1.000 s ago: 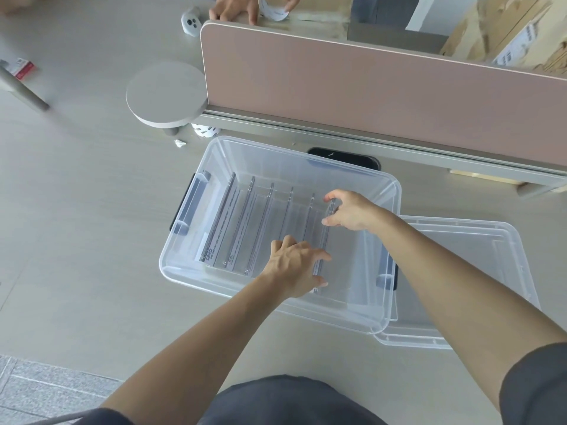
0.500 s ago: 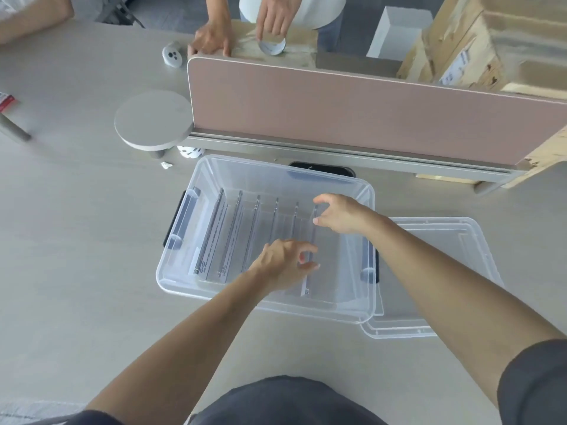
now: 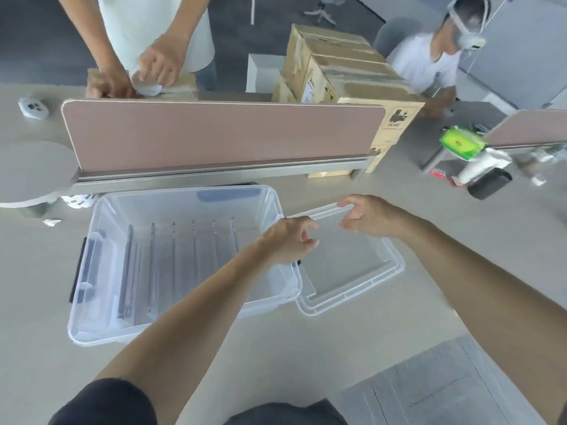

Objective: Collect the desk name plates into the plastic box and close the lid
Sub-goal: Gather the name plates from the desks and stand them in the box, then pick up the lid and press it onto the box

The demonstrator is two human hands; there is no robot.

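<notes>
The clear plastic box [image 3: 92, 271] stands open on the desk. Several clear name plates [image 3: 173, 259] stand on edge in a row inside it. Its clear lid [image 3: 352, 271] lies flat on the desk against the box's right side. My right hand [image 3: 368, 216] is at the lid's far corner, thumb and fingers pinched on the rim. My left hand [image 3: 287, 240] hovers over the box's right rim where it meets the lid, fingers loosely curled and apart, holding nothing I can see.
A pink divider panel [image 3: 221, 133] runs along the desk just behind the box. A round grey disc [image 3: 30, 173] sits at the left. Cardboard boxes [image 3: 346, 75] and two other people are beyond the divider. A green pack [image 3: 461, 142] and clutter lie at far right.
Both hands have left the name plates inside the box and moved right to the lid. My view has tilted up and to the right.
</notes>
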